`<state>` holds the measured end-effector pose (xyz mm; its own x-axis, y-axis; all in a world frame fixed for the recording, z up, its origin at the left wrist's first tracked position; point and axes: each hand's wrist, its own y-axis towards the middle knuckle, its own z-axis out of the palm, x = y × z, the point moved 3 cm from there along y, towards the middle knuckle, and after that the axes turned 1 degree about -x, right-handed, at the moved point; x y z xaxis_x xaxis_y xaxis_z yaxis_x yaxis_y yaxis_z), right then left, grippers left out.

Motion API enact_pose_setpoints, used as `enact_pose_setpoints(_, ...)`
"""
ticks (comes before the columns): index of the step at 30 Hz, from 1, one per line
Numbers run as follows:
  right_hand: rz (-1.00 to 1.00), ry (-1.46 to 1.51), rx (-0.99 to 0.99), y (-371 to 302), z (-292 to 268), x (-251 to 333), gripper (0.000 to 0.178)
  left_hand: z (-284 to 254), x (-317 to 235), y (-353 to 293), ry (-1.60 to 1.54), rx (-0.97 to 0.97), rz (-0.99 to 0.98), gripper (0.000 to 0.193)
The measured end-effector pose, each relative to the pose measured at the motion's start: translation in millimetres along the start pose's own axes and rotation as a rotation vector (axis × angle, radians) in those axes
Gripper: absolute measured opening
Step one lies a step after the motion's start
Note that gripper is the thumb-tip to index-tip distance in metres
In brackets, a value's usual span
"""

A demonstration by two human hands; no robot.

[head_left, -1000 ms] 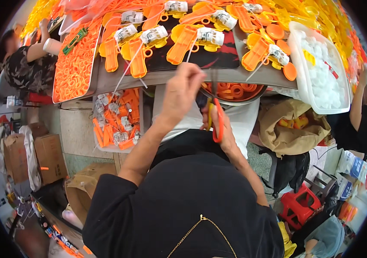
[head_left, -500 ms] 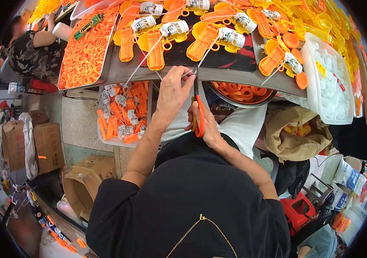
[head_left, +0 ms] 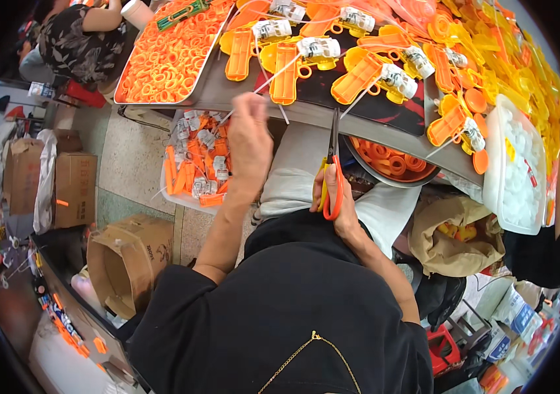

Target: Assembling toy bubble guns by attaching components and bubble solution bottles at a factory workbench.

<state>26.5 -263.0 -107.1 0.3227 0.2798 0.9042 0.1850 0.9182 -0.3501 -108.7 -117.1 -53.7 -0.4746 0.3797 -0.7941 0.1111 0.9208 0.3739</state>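
My right hand [head_left: 340,200] is closed round the handles of a pair of scissors [head_left: 336,180], one loop orange and the other yellow. Their dark blades point away from me and look almost closed, with the tips at the table's near edge. My left hand [head_left: 251,141] is raised left of the scissors, just off the edge. Motion smears its fingers, so whether anything is in them is unclear. Beyond lie several orange-and-yellow plastic toys [head_left: 284,75] with printed white cylinders [head_left: 319,47]. Thin white strips [head_left: 276,75] run from them, some over the edge.
A tray of small orange rings [head_left: 161,65] stands at the left. Below the table are a bin of orange parts [head_left: 194,157] and a bowl of orange rings [head_left: 391,161]. At right, a white tub [head_left: 513,177] holds translucent pieces beside yellow parts. Another person [head_left: 79,43] sits far left.
My left hand has moved left, away from the blades where its fingers met a white strip. The scissors have come nearer to me. The whole view has shifted, with the table now tilted.
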Motion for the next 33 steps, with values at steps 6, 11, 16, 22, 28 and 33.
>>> enact_pose_setpoints(6,0.125,-0.041,0.178,3,9,1,0.061,-23,46,18,0.329,-0.009,0.081,0.018)
enact_pose_setpoints(11,0.049,0.009,0.265,7,19,-3,0.050,-17,13,-10,0.087,0.104,0.154,0.018)
enact_pose_setpoints(16,0.074,-0.087,0.313,15,30,-8,0.065,9,15,-30,-0.209,0.127,-0.109,0.013)
enact_pose_setpoints(22,0.058,-0.134,0.257,12,29,-3,0.064,10,10,-33,-0.030,0.053,0.129,0.013)
enact_pose_setpoints(28,0.071,-0.129,0.227,12,30,-1,0.065,9,4,-33,0.003,0.060,0.153,0.015)
enact_pose_setpoints(33,0.076,-0.127,0.222,12,25,-2,0.065,9,1,-34,0.038,0.065,0.179,0.015)
